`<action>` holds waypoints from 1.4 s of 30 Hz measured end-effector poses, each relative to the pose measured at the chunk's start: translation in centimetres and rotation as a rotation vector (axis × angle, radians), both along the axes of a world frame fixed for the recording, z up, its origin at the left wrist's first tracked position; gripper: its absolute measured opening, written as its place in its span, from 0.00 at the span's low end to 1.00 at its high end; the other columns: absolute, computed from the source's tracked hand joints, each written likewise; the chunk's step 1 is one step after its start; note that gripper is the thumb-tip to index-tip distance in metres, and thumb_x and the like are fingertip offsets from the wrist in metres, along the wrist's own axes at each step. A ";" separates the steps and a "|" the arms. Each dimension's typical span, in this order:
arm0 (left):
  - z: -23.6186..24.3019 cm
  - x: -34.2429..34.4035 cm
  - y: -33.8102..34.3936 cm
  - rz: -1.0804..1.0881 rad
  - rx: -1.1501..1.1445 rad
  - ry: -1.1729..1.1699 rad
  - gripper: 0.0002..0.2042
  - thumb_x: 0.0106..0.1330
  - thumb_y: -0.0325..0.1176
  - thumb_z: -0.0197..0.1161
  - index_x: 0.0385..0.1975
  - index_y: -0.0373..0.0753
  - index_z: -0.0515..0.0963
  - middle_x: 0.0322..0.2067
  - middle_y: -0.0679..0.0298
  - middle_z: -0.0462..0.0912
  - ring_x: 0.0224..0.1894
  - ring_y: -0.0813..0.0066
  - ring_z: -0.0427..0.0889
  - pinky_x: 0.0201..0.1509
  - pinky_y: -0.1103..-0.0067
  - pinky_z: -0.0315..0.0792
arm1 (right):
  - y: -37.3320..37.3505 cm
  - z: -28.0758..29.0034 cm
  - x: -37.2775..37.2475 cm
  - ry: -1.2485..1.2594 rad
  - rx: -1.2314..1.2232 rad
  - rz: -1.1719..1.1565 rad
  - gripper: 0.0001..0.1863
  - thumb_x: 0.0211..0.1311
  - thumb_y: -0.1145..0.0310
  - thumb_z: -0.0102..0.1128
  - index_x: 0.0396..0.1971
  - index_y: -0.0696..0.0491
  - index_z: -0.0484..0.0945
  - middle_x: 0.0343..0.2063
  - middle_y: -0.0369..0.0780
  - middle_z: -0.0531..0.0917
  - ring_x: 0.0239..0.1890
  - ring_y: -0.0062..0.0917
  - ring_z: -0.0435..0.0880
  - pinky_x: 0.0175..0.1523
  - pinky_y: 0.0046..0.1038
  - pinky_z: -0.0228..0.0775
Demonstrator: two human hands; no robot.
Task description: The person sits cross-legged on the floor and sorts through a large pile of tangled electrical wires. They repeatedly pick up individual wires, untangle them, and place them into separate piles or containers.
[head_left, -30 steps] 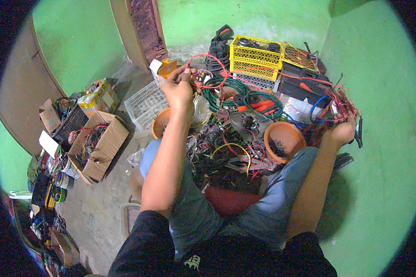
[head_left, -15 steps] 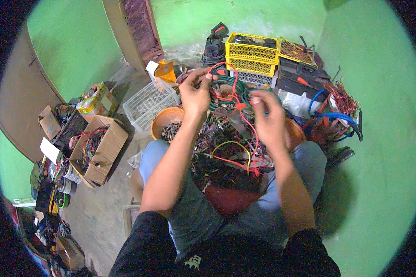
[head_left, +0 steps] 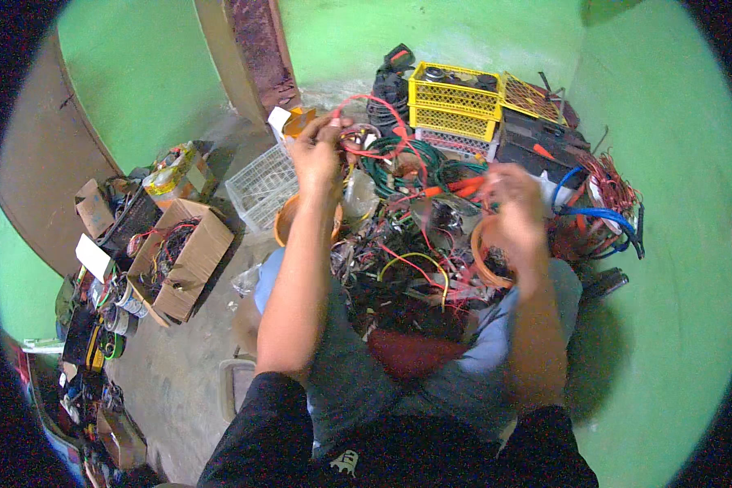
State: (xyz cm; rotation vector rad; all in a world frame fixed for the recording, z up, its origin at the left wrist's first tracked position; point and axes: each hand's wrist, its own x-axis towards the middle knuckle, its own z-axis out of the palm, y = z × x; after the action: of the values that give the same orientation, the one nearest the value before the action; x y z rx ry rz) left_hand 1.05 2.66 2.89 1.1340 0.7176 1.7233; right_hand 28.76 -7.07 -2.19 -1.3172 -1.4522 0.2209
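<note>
My left hand (head_left: 317,154) is raised at centre left, its fingers pinched on a thin red wire (head_left: 368,98). The wire loops up and to the right from the fingertips, then hangs toward the pile. Lower and to the right, my right hand (head_left: 516,211) is smeared by motion. It is closed round an orange-handled tool (head_left: 462,187) that sticks out to its left; the tool's exact kind is too blurred to make out. Between my knees lies a heap of tangled wires and scrap (head_left: 407,268), with a yellow wire (head_left: 419,255) arching over it.
Orange bowls (head_left: 488,256) flank the heap. Behind are coiled green cable (head_left: 382,165), a clear plastic crate (head_left: 260,187) and stacked yellow crates (head_left: 454,102). Bundled blue cable (head_left: 598,213) lies at right. A cardboard box (head_left: 191,276) of wires stands at left.
My left hand has moved left and slightly down with the red wire. My right hand has moved right and down, and the orange-handled tool now shows clearly beside it.
</note>
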 end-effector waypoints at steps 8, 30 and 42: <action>-1.1 -9.4 3.5 0.214 -0.029 -0.206 0.11 0.67 0.25 0.54 0.46 0.27 0.73 0.33 0.55 0.82 0.20 0.77 0.75 0.18 0.82 0.68 | 3.5 3.5 16.8 0.774 0.143 -0.438 0.16 0.57 0.71 0.50 0.42 0.60 0.80 0.25 0.38 0.82 0.26 0.21 0.79 0.30 0.22 0.70; -0.9 -0.4 -2.1 -0.101 -0.040 0.126 0.11 0.68 0.26 0.53 0.47 0.29 0.74 0.33 0.60 0.82 0.17 0.79 0.74 0.16 0.84 0.65 | 2.3 0.6 -8.1 -0.301 -0.241 0.330 0.19 0.57 0.69 0.62 0.49 0.55 0.74 0.49 0.46 0.78 0.47 0.42 0.80 0.46 0.38 0.72; -2.2 0.9 -0.4 -0.183 -0.059 0.103 0.11 0.66 0.26 0.56 0.46 0.28 0.74 0.33 0.58 0.82 0.16 0.77 0.74 0.14 0.83 0.63 | 1.5 1.4 -4.3 -0.114 -0.082 0.280 0.09 0.59 0.68 0.60 0.35 0.56 0.83 0.24 0.44 0.84 0.27 0.31 0.84 0.35 0.30 0.74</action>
State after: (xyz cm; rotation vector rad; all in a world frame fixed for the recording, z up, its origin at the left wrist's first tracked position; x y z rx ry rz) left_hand 1.99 2.24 0.68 1.2155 0.6998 1.4912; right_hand 24.45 -5.61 -0.82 -1.2041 -1.7403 0.3975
